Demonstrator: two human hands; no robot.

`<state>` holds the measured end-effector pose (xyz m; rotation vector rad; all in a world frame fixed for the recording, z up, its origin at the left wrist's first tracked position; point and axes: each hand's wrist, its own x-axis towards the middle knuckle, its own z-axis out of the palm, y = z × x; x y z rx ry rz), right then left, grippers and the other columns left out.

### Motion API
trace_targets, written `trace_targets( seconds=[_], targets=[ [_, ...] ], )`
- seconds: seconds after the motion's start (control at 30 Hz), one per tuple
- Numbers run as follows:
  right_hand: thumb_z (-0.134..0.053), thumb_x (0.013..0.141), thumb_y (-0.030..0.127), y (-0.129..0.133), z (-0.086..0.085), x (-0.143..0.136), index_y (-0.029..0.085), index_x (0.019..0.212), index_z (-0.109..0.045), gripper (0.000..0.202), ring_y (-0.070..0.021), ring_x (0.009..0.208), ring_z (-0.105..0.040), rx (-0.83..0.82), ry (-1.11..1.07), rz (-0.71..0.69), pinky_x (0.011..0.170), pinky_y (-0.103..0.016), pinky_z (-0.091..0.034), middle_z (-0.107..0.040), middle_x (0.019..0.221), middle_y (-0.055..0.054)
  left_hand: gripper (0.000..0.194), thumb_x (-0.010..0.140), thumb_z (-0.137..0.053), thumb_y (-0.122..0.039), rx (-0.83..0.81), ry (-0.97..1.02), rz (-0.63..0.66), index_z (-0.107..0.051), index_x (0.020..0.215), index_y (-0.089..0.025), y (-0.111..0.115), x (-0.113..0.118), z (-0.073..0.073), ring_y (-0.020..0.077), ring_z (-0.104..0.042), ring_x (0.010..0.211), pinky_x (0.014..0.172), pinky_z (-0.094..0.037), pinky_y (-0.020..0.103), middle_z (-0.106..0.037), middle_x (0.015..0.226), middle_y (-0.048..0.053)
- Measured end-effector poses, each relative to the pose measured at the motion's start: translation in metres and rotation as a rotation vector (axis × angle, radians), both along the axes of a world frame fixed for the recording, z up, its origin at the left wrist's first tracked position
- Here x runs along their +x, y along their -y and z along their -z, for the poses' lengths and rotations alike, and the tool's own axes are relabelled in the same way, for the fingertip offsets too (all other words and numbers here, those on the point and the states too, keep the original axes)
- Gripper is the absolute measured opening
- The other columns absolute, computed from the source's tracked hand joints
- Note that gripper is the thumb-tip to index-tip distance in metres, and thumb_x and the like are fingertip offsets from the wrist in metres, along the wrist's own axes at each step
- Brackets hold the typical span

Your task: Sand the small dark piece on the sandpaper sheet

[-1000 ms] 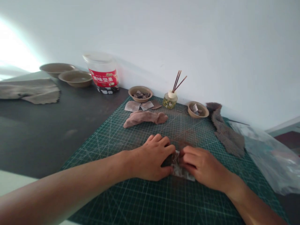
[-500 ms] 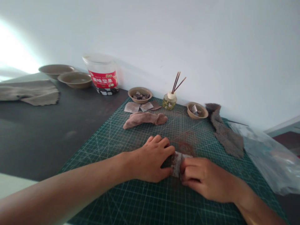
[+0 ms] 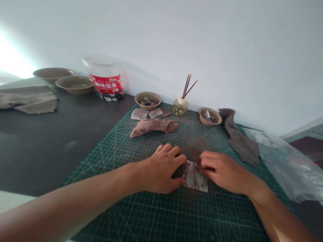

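Along the foot of the white wall point(image 3: 161, 40), it's a busy line-up: two brown bowls, one further left point(image 3: 51, 77) and one just beside it point(image 3: 75, 86), then a clear tub with a red label point(image 3: 106, 83), all on the dark tabletop point(image 3: 83, 124). Out on the left lies a beige cloth point(image 3: 37, 99).

Over on the green cutting mat point(image 3: 101, 161), there's a small bowl of fragments point(image 3: 148, 107), flat pieces point(image 3: 139, 114) in front of it, a reed diffuser point(image 3: 180, 108) and another small bowl point(image 3: 210, 123). A crumpled pinkish cloth point(image 3: 153, 126) sits beyond the left hand point(image 3: 165, 169); a grey fuzzy cloth point(image 3: 239, 143) and a plastic bag point(image 3: 280, 164) flank the right side. Nothing stands between the hands but the work itself!

And that's a pale, brown-smeared piece point(image 3: 195, 178), flat on the mat. Left thumb and forefinger, spread apart, meet its left edge; the right hand point(image 3: 222, 173) has its fingers bunched at the upper right edge. Whether either grip closes on anything, I can't tell: the fingertips are partly hidden.
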<state>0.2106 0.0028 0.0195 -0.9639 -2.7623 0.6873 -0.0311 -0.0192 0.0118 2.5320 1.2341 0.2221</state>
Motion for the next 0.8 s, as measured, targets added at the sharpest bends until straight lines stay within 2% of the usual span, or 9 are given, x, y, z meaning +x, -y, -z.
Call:
trace_targets(
  seconds=[0.07,0.1,0.2,0.27,0.37,0.43,0.5,0.6,0.8],
  targets=[
    [-0.062,0.095,0.016,0.0,0.0,0.0,0.021,0.082,-0.062,0.014,-0.0138,0.08,-0.059,-0.069,-0.008,-0.12,0.072,-0.026,-0.042,-0.063,0.087,0.001,0.031,0.085,-0.066,-0.046,0.0,-0.002,0.007,-0.06,0.107,-0.025,0.0,0.0,0.0,0.0299,-0.049,0.104,0.095,-0.043,0.052,-0.053,0.111,0.006],
    [-0.062,0.095,0.017,0.0,0.0,-0.001,0.021,0.082,-0.063,0.014,-0.0145,0.081,-0.058,-0.052,-0.021,-0.134,0.072,-0.027,-0.042,-0.063,0.088,0.0,0.031,0.085,-0.066,-0.046,-0.001,-0.003,0.012,-0.06,0.107,-0.025,0.0,0.0,0.0,0.0298,-0.049,0.104,0.094,-0.043,0.052,-0.054,0.111,0.006],
    [-0.061,0.095,0.016,-0.003,0.001,-0.002,0.019,0.079,-0.062,0.017,-0.0181,0.085,-0.058,0.088,-0.038,-0.002,0.077,-0.031,-0.043,-0.064,0.088,-0.003,0.031,0.085,-0.066,-0.045,-0.001,-0.002,0.013,-0.06,0.108,-0.025,0.0,0.0,-0.001,0.0297,-0.049,0.105,0.094,-0.042,0.051,-0.054,0.112,0.007],
    [-0.062,0.095,0.017,-0.007,0.0,0.0,0.019,0.076,-0.06,0.019,-0.0182,0.085,-0.058,0.064,-0.051,0.036,0.078,-0.032,-0.043,-0.064,0.085,-0.002,0.032,0.085,-0.067,-0.044,-0.011,0.0,0.001,-0.06,0.109,-0.026,0.0,0.0,-0.002,0.0299,-0.049,0.105,0.095,-0.042,0.052,-0.054,0.112,0.007],
    [-0.065,0.094,0.021,-0.008,0.0,0.006,0.02,0.079,-0.064,0.015,-0.0168,0.089,-0.061,-0.13,-0.212,0.072,0.082,-0.031,-0.046,-0.066,0.092,-0.002,0.031,0.083,-0.068,-0.043,-0.038,0.026,-0.004,-0.061,0.108,-0.025,0.0,0.0,-0.004,0.0293,-0.049,0.105,0.096,-0.041,0.052,-0.056,0.111,0.006],
    [-0.068,0.093,0.025,-0.008,0.003,0.009,0.021,0.085,-0.066,0.009,-0.0165,0.095,-0.062,-0.28,-0.434,0.192,0.085,-0.03,-0.047,-0.067,0.101,-0.002,0.027,0.084,-0.068,-0.039,-0.051,0.079,-0.001,-0.062,0.107,-0.025,-0.002,0.0,-0.004,0.0274,-0.05,0.103,0.097,-0.04,0.05,-0.058,0.108,0.005],
    [-0.073,0.09,0.03,-0.008,0.009,0.01,0.022,0.088,-0.067,0.009,-0.0142,0.086,-0.062,-0.46,-0.724,0.308,0.078,-0.028,-0.049,-0.066,0.103,-0.002,0.023,0.087,-0.065,-0.034,-0.051,0.163,-0.001,-0.062,0.107,-0.024,-0.004,0.001,-0.003,0.025,-0.051,0.101,0.096,-0.04,0.046,-0.06,0.103,0.003],
    [-0.08,0.083,0.031,-0.01,0.017,0.008,0.023,0.092,-0.068,0.017,-0.0095,0.069,-0.059,-0.752,-1.089,0.367,0.062,-0.023,-0.047,-0.066,0.099,0.0,0.02,0.092,-0.06,-0.03,-0.043,0.315,-0.022,-0.061,0.11,-0.023,-0.009,0.004,-0.002,0.0219,-0.053,0.098,0.093,-0.041,0.041,-0.062,0.1,0.002],
    [-0.083,0.08,0.021,-0.014,0.022,0.002,0.02,0.1,-0.07,0.024,-0.0081,0.071,-0.065,-1.084,-1.301,0.357,0.067,-0.019,-0.051,-0.069,0.089,0.001,0.023,0.094,-0.056,-0.028,-0.063,0.527,-0.07,-0.06,0.116,-0.022,-0.018,0.018,-0.01,0.0175,-0.059,0.094,0.087,-0.045,0.033,-0.064,0.101,0.001]
  ],
)
